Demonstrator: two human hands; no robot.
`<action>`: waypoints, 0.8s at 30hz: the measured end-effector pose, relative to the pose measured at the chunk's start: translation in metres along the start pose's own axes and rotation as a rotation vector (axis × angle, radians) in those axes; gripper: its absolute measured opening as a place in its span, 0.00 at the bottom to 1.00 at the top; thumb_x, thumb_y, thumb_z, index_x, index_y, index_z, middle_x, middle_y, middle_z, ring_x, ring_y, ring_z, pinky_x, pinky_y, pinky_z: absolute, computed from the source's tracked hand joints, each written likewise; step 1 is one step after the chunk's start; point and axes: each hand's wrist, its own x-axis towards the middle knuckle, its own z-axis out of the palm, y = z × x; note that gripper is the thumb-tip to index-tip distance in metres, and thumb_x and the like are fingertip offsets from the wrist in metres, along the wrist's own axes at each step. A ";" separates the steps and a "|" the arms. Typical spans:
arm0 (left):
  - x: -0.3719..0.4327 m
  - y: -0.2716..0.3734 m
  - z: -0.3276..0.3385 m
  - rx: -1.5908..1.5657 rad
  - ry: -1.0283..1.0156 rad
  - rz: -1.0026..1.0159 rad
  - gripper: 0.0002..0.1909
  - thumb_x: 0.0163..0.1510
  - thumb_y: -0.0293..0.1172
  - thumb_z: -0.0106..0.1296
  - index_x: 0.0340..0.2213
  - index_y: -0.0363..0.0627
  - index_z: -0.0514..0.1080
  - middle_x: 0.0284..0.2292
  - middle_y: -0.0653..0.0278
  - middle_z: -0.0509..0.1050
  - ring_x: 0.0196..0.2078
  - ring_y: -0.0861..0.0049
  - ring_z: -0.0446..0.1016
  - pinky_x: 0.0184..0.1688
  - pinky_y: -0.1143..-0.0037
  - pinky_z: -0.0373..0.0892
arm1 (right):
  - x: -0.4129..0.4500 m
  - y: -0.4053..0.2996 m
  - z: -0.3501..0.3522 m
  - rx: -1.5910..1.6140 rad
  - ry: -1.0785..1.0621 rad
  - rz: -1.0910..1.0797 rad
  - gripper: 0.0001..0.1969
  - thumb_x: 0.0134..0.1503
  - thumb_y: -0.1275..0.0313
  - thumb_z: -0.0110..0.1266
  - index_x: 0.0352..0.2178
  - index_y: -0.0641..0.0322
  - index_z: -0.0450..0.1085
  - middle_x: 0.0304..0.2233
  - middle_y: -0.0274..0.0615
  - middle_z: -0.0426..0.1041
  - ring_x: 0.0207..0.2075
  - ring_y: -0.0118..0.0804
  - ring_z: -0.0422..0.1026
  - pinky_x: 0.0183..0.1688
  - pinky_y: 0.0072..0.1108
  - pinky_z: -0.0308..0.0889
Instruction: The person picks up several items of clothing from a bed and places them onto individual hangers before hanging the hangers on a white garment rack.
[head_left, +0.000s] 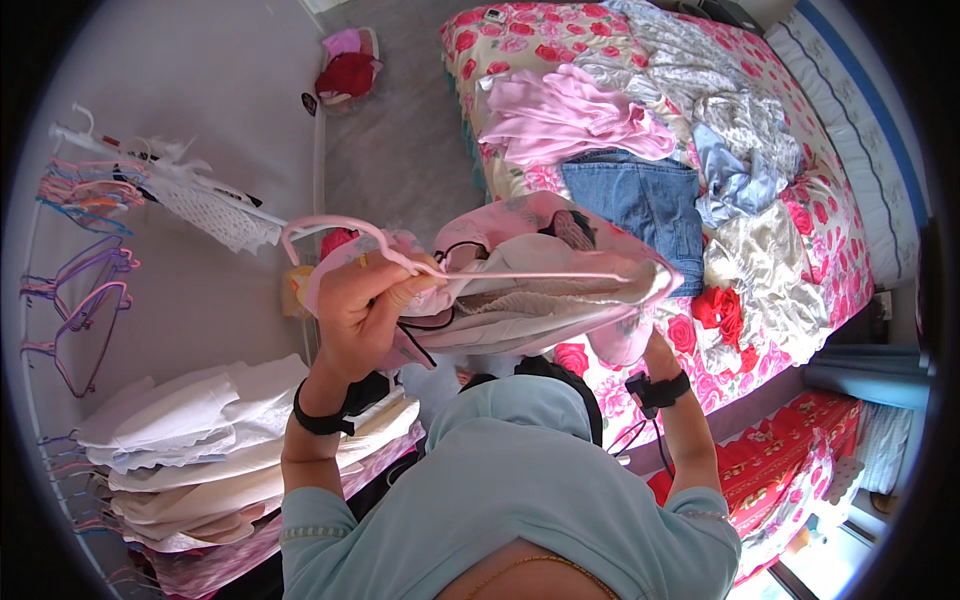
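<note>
My left hand (367, 311) grips a pink plastic clothes hanger (510, 275) just below its hook, which points to the left. A pink printed garment (517, 217) with a pale lining and black trim hangs about the hanger. The hanger's far arm reaches into the garment's right end. My right hand (654, 352) is at the garment's lower right side, its fingers mostly hidden by the cloth, so its hold cannot be seen. Beyond the garment, folded blue denim clothing (637, 195) and a crumpled pink garment (570, 112) lie on the bed (465, 45).
At the left, a wall rail (26, 315) carries purple hangers (90, 307) and white clothes (187, 405). A lacy white piece (217, 210) hangs on a bar. A red cloth (349, 75) lies in a pile by the wall. Red ribbon-like cloth (720, 315) rests on the bed.
</note>
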 end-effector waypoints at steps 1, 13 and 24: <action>0.001 0.003 -0.003 0.076 -0.102 0.014 0.05 0.45 0.20 0.46 0.26 0.32 0.72 0.26 0.57 0.74 0.23 0.75 0.70 0.27 0.81 0.64 | 0.002 0.007 -0.004 -0.057 -0.026 0.015 0.13 0.52 0.69 0.47 0.39 0.62 0.65 0.32 0.38 0.70 0.33 0.28 0.70 0.36 0.19 0.64; -0.009 0.003 0.006 0.140 -0.313 0.238 0.11 0.41 0.16 0.47 0.29 0.40 0.71 0.19 0.62 0.68 0.19 0.71 0.67 0.19 0.75 0.60 | 0.013 -0.134 0.034 -1.147 -0.521 0.089 0.18 0.46 0.64 0.55 0.37 0.63 0.68 0.33 0.46 0.71 0.31 0.35 0.71 0.34 0.23 0.65; -0.017 -0.004 -0.004 0.210 -0.315 0.229 0.11 0.42 0.18 0.48 0.31 0.40 0.71 0.16 0.62 0.66 0.17 0.72 0.65 0.18 0.75 0.59 | 0.034 -0.081 0.030 -1.721 -0.347 -0.059 0.11 0.43 0.73 0.51 0.31 0.63 0.68 0.25 0.48 0.71 0.27 0.50 0.71 0.27 0.31 0.65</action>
